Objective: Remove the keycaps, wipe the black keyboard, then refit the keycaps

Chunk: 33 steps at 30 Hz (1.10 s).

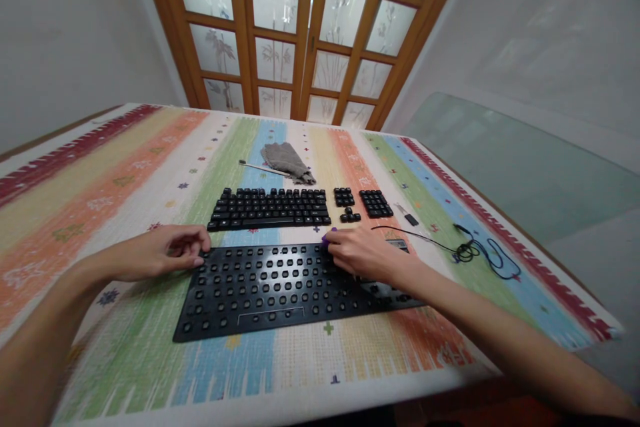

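A black keyboard base with its keycaps off lies flat on the table, its rows of switch posts bare. My left hand is at its top left corner, thumb and curled fingers closed about the edge. Near the middle of the top edge, my right hand is closed in a pinch on a small purple thing, mostly hidden by the fingers. My right hand and forearm cover part of the base's right side. Beyond the base, the removed black keycaps are laid out in keyboard order.
Farther back lie a grey cloth and a thin brush. Smaller keycap groups, including the number pad keycaps, sit to the right. A small black-ended tool and a coiled black cable are on the striped tablecloth.
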{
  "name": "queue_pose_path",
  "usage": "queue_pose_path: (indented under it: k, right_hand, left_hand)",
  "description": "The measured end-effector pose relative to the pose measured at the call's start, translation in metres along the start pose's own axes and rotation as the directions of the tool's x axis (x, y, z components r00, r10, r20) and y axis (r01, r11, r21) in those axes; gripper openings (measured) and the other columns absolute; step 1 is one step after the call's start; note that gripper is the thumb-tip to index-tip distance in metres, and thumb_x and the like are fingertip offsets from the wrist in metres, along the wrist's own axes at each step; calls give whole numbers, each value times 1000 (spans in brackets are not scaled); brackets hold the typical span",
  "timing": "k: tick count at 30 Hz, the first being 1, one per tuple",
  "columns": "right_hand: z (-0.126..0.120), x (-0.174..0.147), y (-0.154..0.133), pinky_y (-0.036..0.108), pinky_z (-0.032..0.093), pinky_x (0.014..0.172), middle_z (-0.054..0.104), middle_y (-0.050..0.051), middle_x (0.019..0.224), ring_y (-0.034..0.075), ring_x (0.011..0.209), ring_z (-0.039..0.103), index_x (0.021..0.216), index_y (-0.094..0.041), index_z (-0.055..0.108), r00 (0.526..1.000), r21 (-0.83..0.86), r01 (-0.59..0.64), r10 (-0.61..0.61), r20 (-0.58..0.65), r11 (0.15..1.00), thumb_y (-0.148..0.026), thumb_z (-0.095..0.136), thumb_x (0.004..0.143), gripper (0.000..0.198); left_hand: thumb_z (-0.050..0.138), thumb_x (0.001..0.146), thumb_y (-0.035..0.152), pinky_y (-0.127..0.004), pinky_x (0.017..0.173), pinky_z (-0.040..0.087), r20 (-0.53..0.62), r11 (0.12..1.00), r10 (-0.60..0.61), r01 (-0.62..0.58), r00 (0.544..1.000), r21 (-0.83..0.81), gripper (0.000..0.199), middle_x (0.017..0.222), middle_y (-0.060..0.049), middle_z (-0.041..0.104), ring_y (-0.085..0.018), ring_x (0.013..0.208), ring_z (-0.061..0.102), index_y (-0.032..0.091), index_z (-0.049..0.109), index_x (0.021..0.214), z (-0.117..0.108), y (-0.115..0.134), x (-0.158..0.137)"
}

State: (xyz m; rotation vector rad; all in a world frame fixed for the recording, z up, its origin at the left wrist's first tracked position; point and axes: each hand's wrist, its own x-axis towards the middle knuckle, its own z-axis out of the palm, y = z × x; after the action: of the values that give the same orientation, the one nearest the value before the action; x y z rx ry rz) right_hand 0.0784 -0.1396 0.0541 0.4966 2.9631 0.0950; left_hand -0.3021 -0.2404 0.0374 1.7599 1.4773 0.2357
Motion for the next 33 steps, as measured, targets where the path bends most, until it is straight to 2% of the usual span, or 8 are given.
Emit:
queue_pose_path:
  k: [4,10,13,17,21,27,33]
  right_hand:
    - [-7,-2,-7,32,25,50,64,10,82,14,65,56,74,-11,69,985,-171,137,-115,128,976,-5,51,90,25]
    - [-10,0,-6,33,25,47,63,8,81,14,63,55,72,-13,68,963,-199,224,-185,198,954,-8,60,86,17]
    - [-8,1,-5,33,27,47,63,8,84,15,66,55,73,-14,69,951,-214,283,-245,187,935,-8,61,85,15]
    - [-8,-2,-2,33,31,48,63,6,85,15,66,54,72,-15,69,949,-229,298,-262,174,927,-9,60,85,16]
    - [-11,-4,5,34,39,54,64,7,90,16,68,57,72,-13,68,931,-227,349,-308,198,909,-8,59,85,16]
    - [-16,3,15,32,44,62,64,9,88,15,70,58,76,-11,66,919,-149,373,-343,194,916,-1,51,88,22]
    - [-12,3,21,31,43,63,64,7,84,15,71,56,83,-11,67,931,-24,354,-350,108,935,1,50,85,21]
  left_hand:
    - [60,82,51,-26,62,40,-13,1000,9,-9,1000,8,35,79,-3,61,-17,71,51,17,61,91,-1,4,-2]
    - [60,84,49,-26,63,39,-4,1000,9,-9,1000,19,33,81,-4,61,-18,73,52,17,60,92,-1,3,-2]
    - [59,84,50,-26,63,40,4,1000,10,-10,1000,29,35,80,-4,61,-18,73,52,17,60,92,-1,3,-2]
    - [56,84,53,-28,64,41,11,998,1,-1,1000,58,38,81,-4,60,-19,74,53,17,60,93,-1,6,-2]
    - [57,82,54,-28,63,41,2,999,3,-3,1000,49,39,81,-4,60,-19,74,53,17,60,92,-1,6,-1]
    - [57,82,55,-28,65,42,-5,999,12,-12,1000,30,38,82,-4,59,-19,75,53,19,59,92,0,3,0]
    - [59,81,53,-28,62,42,-17,1000,26,-26,1000,5,36,80,-4,59,-19,72,52,18,60,91,0,4,-1]
